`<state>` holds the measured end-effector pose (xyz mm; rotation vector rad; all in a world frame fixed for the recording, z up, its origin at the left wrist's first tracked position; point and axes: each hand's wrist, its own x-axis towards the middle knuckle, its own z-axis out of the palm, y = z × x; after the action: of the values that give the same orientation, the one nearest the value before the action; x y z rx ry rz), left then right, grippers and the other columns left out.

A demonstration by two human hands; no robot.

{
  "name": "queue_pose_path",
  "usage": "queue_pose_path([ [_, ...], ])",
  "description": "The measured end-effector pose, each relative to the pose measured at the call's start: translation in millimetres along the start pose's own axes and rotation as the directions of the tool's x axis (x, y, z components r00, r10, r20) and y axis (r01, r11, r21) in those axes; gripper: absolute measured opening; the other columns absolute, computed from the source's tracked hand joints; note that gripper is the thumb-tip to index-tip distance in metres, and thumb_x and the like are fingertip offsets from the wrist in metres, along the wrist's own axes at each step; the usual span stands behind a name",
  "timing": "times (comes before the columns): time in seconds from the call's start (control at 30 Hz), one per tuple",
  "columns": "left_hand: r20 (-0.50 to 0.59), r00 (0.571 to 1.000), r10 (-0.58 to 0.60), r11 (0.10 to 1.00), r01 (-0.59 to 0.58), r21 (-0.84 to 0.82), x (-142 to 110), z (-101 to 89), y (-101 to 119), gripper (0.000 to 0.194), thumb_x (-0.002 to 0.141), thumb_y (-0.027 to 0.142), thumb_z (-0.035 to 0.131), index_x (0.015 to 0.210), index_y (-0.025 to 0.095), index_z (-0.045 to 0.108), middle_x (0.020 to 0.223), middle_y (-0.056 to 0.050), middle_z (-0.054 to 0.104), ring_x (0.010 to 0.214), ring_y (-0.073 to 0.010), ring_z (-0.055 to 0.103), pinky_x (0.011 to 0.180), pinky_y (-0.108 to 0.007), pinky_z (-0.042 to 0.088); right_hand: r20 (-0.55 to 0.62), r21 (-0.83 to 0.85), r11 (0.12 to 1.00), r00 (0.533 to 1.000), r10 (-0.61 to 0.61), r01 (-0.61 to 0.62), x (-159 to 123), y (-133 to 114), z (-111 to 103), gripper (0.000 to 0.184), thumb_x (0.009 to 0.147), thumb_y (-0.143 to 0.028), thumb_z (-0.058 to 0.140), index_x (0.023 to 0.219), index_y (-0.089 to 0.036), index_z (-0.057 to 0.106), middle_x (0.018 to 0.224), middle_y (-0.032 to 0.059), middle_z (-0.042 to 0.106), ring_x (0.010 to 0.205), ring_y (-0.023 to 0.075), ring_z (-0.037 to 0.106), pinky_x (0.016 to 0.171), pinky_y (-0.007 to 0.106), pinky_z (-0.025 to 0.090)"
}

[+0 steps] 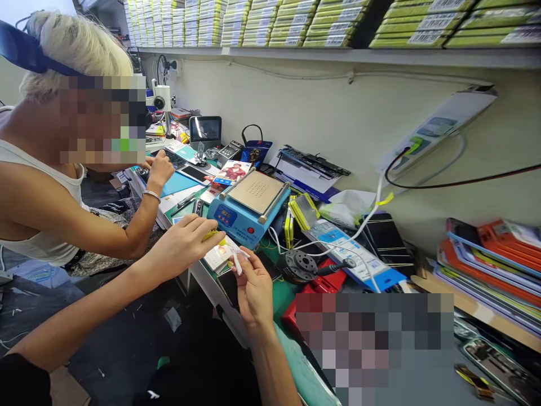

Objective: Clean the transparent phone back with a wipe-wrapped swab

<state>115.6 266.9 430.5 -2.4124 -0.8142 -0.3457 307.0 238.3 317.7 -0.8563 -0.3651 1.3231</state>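
My left hand (186, 239) is held over the front edge of the bench, its fingers closed round a small yellow object (217, 235) that they mostly hide, so I cannot make out its kind. Lower and to the right, my right hand (256, 285) pinches a folded piece of white tissue (240, 262) between thumb and fingers. The tissue is just below the yellow object. Behind both hands stands a blue heating plate machine (236, 217) with a perforated top and a small display. A printed white box (220, 256) lies beneath my fingers.
On the left a person (38, 158) leans over the bench, one hand (160, 169) near a phone. A round black holder (300, 265), a red case (332, 279) and loose white cables lie to the right. Stacked colourful trays (490, 265) stand farther right, below a wall power strip (439, 129).
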Motion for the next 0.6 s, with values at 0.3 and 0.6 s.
queue_pose_path([
  [0.3,-0.007,0.926,-0.378,0.828,0.334,-0.451,-22.0,28.4,4.5,0.037,0.099,0.015,0.071,0.135,0.023,0.068,0.129,-0.009,0.068,0.121,-0.0260,0.066,0.109,-0.044,0.055,-0.001,0.001,1.000,1.000,-0.006,0.006,-1.7,-0.5,0.4,0.069,0.049,-0.046,0.119,0.102,-0.018,0.086,0.098,0.0060,0.079,0.079,0.0132,0.069,0.069,0.014,0.061],
  [0.6,0.191,0.571,-0.798,0.245,0.598,-0.763,-35.7,101.5,34.2,0.035,0.099,0.028,0.077,0.133,0.026,0.068,0.131,-0.004,0.076,0.106,-0.0207,0.071,0.099,-0.040,0.059,-0.016,0.007,0.999,0.999,0.034,-0.034,3.8,-14.7,2.9,0.072,0.036,-0.042,0.122,0.094,-0.021,0.085,0.097,0.0043,0.079,0.082,0.0143,0.071,0.064,0.013,0.061],
])
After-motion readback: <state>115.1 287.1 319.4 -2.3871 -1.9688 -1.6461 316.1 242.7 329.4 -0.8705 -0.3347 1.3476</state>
